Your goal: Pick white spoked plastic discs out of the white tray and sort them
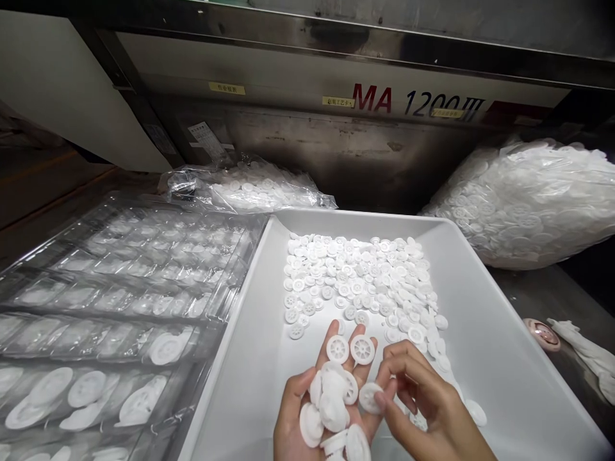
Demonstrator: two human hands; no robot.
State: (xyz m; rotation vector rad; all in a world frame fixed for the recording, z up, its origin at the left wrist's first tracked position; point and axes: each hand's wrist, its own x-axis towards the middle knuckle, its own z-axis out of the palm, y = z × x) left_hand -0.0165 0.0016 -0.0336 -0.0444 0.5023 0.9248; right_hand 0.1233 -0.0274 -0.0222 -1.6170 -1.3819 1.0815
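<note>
Left hand: cupped palm up (319, 410) over the near part of the bin, unclenched, its palm and extended fingers bearing a loose pile of white plastic spoked wheels (333, 397).
Right hand: over the same near part of the bin (425, 400), grasping a single wheel (369, 398) between thumb and fingertips, just beside the left palm.
Bin: pale grey, with sloping walls (240, 378).
Loose wheels: a scattered layer (358, 272) across the bin's far floor, some strung along its right side.
Clear divided trays: left of the bin (211, 330), white wheels in their compartments.
Clear bags: a low one (259, 186) behind the bin, a bulging one (542, 205) beyond its far right corner, both filled with white parts.
Machine panel: behind the bin (298, 77), lettered "MA 1200 III", with yellow labels (227, 88).
White crumpled item: right of the bin (583, 352), too unclear to identify.
</note>
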